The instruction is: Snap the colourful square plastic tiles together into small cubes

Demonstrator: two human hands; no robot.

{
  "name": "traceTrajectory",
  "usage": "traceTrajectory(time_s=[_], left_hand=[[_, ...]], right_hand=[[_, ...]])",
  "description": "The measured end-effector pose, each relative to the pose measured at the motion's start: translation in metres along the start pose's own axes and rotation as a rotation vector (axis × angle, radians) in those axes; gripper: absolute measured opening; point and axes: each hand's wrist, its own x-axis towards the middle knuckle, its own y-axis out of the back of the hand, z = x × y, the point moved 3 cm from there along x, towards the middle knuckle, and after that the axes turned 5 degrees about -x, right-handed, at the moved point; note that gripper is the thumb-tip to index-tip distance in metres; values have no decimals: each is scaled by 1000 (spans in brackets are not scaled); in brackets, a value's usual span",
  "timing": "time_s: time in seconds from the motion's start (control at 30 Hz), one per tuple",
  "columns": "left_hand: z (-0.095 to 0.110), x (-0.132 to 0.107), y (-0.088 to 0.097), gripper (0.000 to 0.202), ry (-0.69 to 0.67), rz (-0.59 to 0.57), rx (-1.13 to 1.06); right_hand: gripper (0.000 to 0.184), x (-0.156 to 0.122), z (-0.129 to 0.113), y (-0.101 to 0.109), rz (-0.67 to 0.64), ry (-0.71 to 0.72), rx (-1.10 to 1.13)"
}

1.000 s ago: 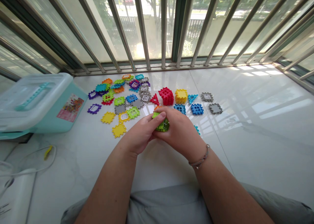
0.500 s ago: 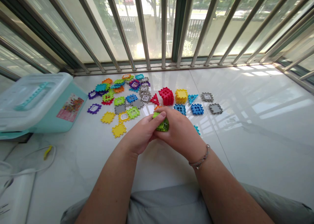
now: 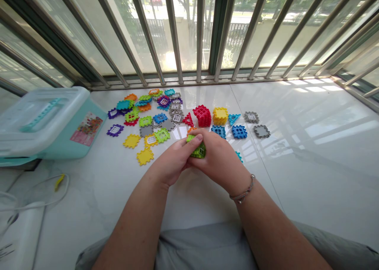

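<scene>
Over the glossy white floor (image 3: 308, 191), in front of grey trousers (image 3: 204, 246), the left hand (image 3: 174, 157) and right hand (image 3: 219, 155) meet, both wrapped around a green block (image 3: 199, 150), the left thumb across part of it. Beyond them stand a red block (image 3: 203, 116) and a yellow block (image 3: 220, 115); a turquoise lidded box (image 3: 62, 143) sits well off to the left.

Both hands (image 3: 217, 153) clasp a green block (image 3: 199, 150); a red block (image 3: 203, 116) stands beyond; a lidded tub (image 3: 56, 126) sits left.
</scene>
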Motion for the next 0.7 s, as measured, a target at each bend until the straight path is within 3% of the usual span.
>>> traceTrajectory(time_s=[0.7], left_hand=[[-1, 0, 3, 57, 3, 15, -11]], right_hand=[[42, -1, 1, 0, 1, 1, -7]])
